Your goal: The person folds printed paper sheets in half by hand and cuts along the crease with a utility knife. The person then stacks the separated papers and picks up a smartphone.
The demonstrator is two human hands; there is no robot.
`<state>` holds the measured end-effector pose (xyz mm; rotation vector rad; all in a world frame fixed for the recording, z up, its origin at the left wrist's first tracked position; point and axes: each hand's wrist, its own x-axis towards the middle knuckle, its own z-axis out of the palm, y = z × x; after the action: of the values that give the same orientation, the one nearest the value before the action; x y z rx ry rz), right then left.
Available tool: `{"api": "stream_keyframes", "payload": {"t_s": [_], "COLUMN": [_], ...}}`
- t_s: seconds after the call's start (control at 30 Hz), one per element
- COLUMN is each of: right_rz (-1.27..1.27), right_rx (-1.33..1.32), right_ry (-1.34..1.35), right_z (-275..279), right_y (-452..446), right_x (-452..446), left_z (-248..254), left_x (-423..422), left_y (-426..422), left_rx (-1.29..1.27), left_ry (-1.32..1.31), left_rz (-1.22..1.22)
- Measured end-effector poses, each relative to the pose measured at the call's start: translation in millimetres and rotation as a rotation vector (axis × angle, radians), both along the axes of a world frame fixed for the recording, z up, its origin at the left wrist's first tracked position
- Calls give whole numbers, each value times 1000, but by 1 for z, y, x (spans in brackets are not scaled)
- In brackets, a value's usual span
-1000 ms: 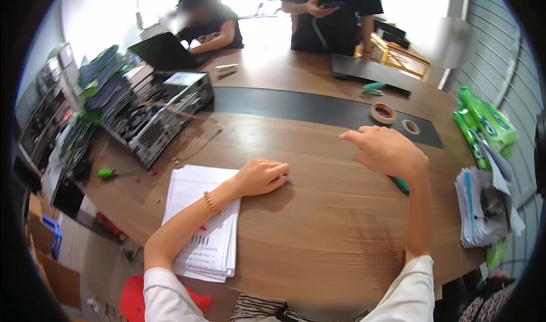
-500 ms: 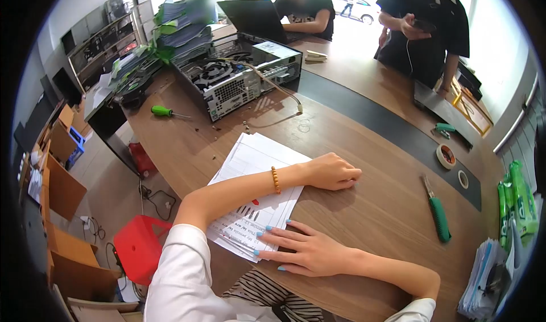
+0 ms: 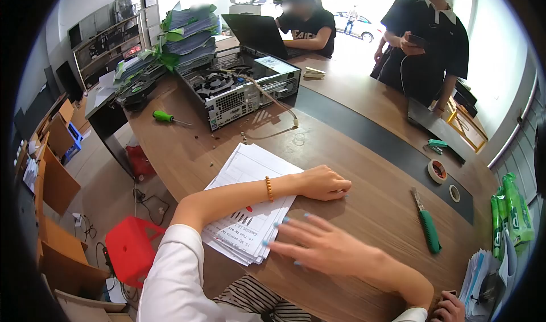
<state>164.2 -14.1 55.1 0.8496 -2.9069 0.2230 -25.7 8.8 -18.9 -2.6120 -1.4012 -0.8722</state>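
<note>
A stack of printed paper sheets (image 3: 267, 160) lies on the wooden table in front of me, its edges slightly uneven. My left forearm, with a beaded bracelet (image 3: 269, 189), rests across it. Beyond the right edge of the sheets my left hand (image 3: 323, 183) rests on the table, fingers curled in and nothing visible in them. My right hand (image 3: 321, 243) is at the stack's lower right edge, fingers spread and blue-nailed, somewhat blurred. Its fingertips are over or beside the sheets' edge; I cannot tell whether they touch. It holds nothing.
An opened computer case (image 3: 244, 89) and a green screwdriver (image 3: 163, 116) lie farther back. At right are a green-handled saw (image 3: 429, 231), tape rolls (image 3: 437, 171) and a stapler (image 3: 437, 144). Two people are across the table; another person's hand (image 3: 449, 308) shows at lower right.
My right hand has shifted right and lifted off the sheets, where it lay flat before. My left hand stays almost in place. Another person's hand has appeared at lower right.
</note>
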Motion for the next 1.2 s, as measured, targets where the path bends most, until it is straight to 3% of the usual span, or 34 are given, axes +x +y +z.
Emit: {"api": "stream_keyframes", "payload": {"t_s": [0.1, 0.2, 0.3, 0.37, 0.53, 0.63, 0.73, 1.03, 1.13, 1.2], "right_rz": [-101, -34, -84, 157, 274, 289, 338, 242, 340, 419], "right_rx": [15, -452, -671, -997, -1273, -1223, -1431, -1173, -1149, -1104], "right_ry": [84, 159, 90, -47, -92, -56, -31, -386, -332, -51], "right_z": [41, 67, 88, 97, 94, 108, 102, 82, 78, 75], "right_y": [20, 29, 23, 19, -6, -12, -18, 7, 9, 9], "right_x": [12, 30, 52, 60, 83, 92, 94, 86, 79, 77], "left_z": [3, 5, 6, 5, 12, 13, 12, 15, 11, 10], "left_x": [0, 2, 3, 1, 5, 6, 6, 9, 3, 3], "left_y": [-1, -2, -4, -3, -5, -5, -5, -6, -6, -5], "left_rx": [1, -8, -20, -13, -60, -80, -78, -134, -84, -78], "left_ry": [1, 8, 4, 4, 29, 13, 13, -65, 61, 41], "left_rz": [-2, 33, 37, 26, 56, 69, 92, 71, 117, 111]}}
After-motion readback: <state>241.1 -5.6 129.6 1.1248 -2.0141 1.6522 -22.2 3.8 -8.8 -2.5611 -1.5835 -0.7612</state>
